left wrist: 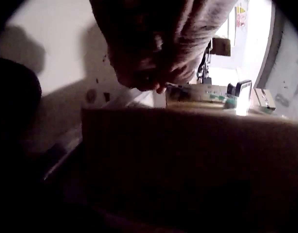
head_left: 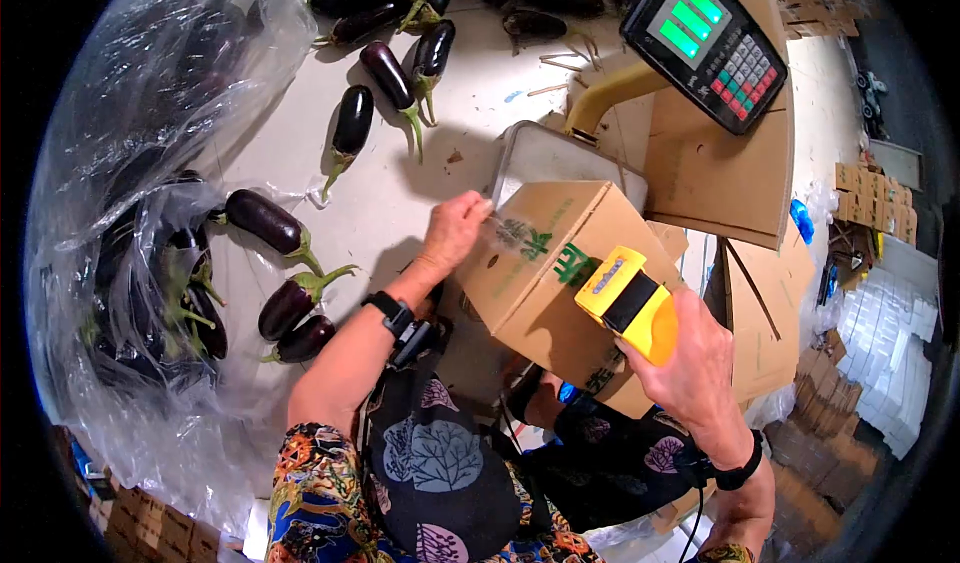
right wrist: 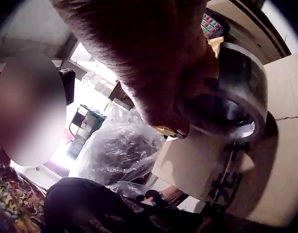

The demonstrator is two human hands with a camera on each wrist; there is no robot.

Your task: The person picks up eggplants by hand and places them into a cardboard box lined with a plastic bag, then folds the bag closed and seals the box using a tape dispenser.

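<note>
A closed cardboard box (head_left: 530,308) with green print stands tilted in the head view, at the edge of a metal scale platform (head_left: 535,153). At its left upper edge my left hand (head_left: 455,231) pinches a strip of clear tape (head_left: 508,229); in the left wrist view this hand (left wrist: 158,43) is dark above the box edge (left wrist: 188,114). My right hand (head_left: 695,368) grips a yellow tape dispenser (head_left: 655,328) over the box's right side. The right wrist view shows the tape roll (right wrist: 246,80) beside my right hand (right wrist: 134,53), whose fingertips are partly hidden.
Several eggplants (head_left: 352,123) lie on the pale surface left of and behind the box. Clear plastic (head_left: 150,403) covers more at the left. A lit scale display (head_left: 690,23) stands at back right, near an open carton (head_left: 715,163). Stacked cartons (head_left: 860,198) are far right.
</note>
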